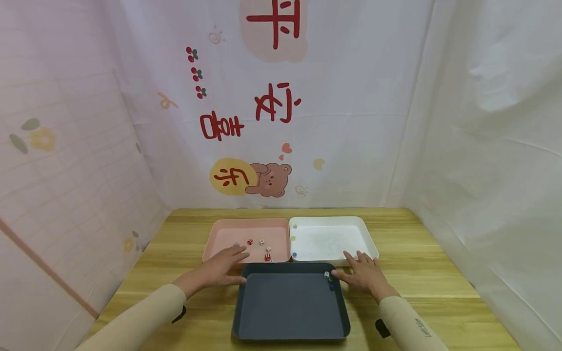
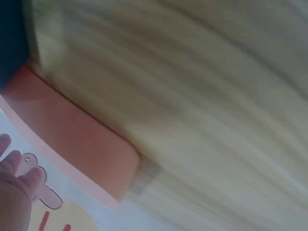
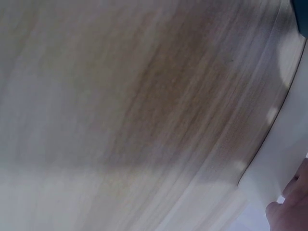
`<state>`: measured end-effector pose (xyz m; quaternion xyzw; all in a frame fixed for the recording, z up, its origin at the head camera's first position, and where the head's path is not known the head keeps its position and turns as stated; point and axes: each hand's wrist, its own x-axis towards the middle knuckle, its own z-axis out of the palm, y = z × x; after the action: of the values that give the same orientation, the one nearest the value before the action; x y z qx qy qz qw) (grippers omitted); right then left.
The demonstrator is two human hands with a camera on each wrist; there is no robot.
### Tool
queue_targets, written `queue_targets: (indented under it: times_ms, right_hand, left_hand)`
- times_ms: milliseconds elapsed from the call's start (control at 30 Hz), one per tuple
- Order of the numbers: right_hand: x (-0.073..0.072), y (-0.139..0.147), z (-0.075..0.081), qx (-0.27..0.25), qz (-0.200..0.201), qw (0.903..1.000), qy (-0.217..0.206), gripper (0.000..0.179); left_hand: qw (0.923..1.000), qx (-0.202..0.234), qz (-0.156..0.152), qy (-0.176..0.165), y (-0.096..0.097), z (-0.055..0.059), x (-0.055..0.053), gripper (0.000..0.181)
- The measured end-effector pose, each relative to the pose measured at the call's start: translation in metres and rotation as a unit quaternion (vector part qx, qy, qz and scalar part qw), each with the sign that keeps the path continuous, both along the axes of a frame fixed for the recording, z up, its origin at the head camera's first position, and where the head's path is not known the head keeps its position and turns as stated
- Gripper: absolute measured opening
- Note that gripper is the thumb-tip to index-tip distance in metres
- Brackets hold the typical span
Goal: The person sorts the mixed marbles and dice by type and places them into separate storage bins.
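My left hand (image 1: 223, 267) hovers with spread fingers over the near left part of the pink tray (image 1: 250, 225), its thumb at the top left corner of the dark grey tray (image 1: 290, 312). The right hand (image 1: 365, 274) is spread at the opposite corner, thumb by that rim and fingers over the front edge of the white tray (image 1: 333, 234). Neither hand holds anything visible. Near the right thumb, a white die (image 1: 327, 275), a small green piece and a blue piece (image 1: 331, 287) lie in the dark tray. In the wrist views only fingers show at the edge.
Red dice (image 1: 250, 242) and white dice (image 1: 262, 242) are scattered in the pink tray, partly behind the left hand. Several small coloured pieces, one blue (image 1: 294, 255), line the white tray's left side. Everything stands on a wooden table (image 1: 421, 273), with printed curtains (image 1: 351, 122) around it.
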<state>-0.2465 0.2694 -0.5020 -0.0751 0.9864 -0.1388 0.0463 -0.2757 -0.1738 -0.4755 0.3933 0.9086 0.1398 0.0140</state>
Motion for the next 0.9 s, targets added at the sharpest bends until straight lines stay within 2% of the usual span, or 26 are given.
queue_targets:
  times_ms: [200, 433, 700, 900]
  right_hand:
    - [0.001, -0.001, 0.001, -0.001, -0.003, 1.0000, -0.004, 0.087]
    - [0.001, 0.000, 0.002, -0.002, 0.003, 1.0000, -0.009, 0.087]
    - [0.000, 0.001, 0.001, 0.009, 0.007, 0.9999, 0.003, 0.086]
    - [0.000, 0.000, 0.003, 0.008, 0.004, 1.0000, 0.004, 0.086]
  left_hand:
    - [0.9997, -0.001, 0.001, -0.024, -0.013, -0.005, 0.010, 0.079]
    - [0.9991, -0.004, 0.003, -0.041, -0.013, -0.010, 0.015, 0.076]
    - [0.9978, -0.015, 0.009, -0.064, -0.012, -0.009, 0.017, 0.077]
    - [0.9978, -0.026, 0.008, -0.061, -0.014, -0.011, 0.016, 0.079]
